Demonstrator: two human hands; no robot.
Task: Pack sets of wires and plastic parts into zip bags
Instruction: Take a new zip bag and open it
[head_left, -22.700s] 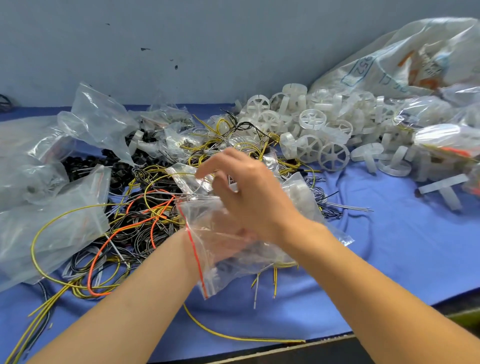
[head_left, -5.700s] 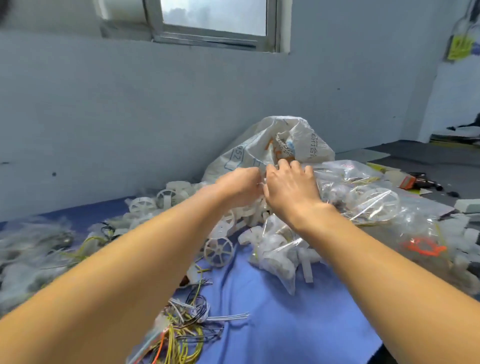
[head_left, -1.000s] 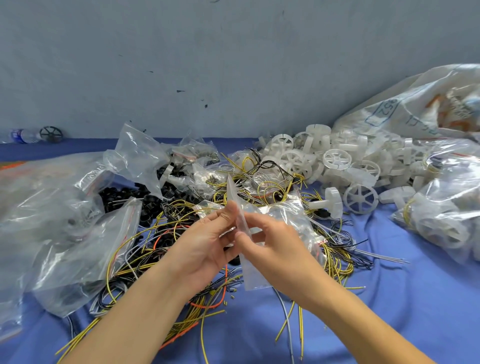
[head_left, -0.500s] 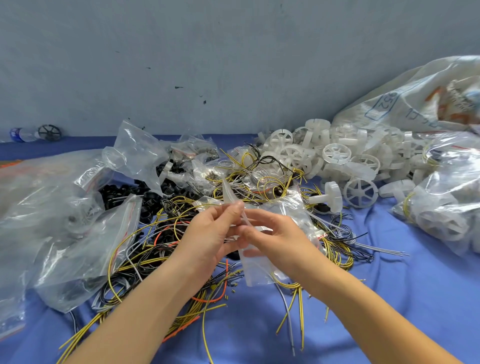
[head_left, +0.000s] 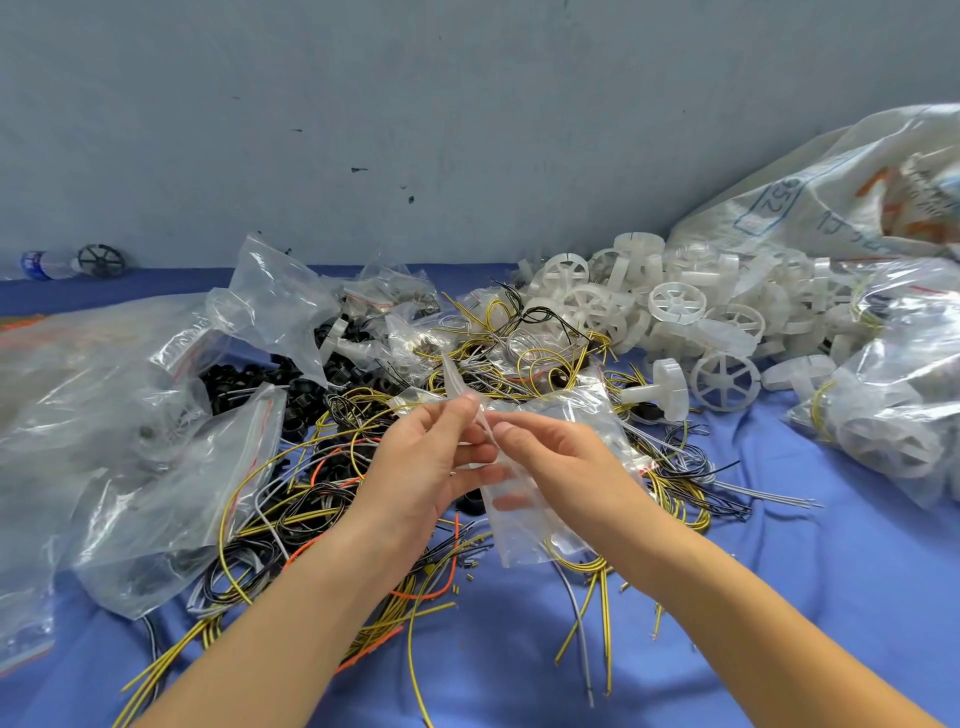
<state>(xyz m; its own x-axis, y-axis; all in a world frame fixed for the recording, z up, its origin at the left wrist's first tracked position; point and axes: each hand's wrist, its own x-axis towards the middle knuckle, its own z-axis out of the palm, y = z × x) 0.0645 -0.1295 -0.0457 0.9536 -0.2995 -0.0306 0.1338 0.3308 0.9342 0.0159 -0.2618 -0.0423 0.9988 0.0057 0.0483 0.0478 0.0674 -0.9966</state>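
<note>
A small clear zip bag (head_left: 519, 514) hangs between my hands over the middle of the table. My left hand (head_left: 431, 467) pinches its top edge from the left, and my right hand (head_left: 561, 462) pinches the same edge from the right, fingertips nearly meeting. The bag looks empty. Under and around it lies a tangle of yellow, black, grey and orange wires (head_left: 322, 499). A heap of white plastic wheels (head_left: 675, 306) sits at the back right, and black plastic parts (head_left: 249, 379) lie at the left.
Large clear plastic bags (head_left: 130, 457) cover the left side of the blue cloth (head_left: 779, 571). Filled clear bags (head_left: 893, 395) pile up at the right, below a big white sack (head_left: 831, 192). A grey wall runs close behind.
Both hands have kept pinching the small bag's top edge with only slight finger shifts. The view has shifted slightly; the bag hangs a little lower.
</note>
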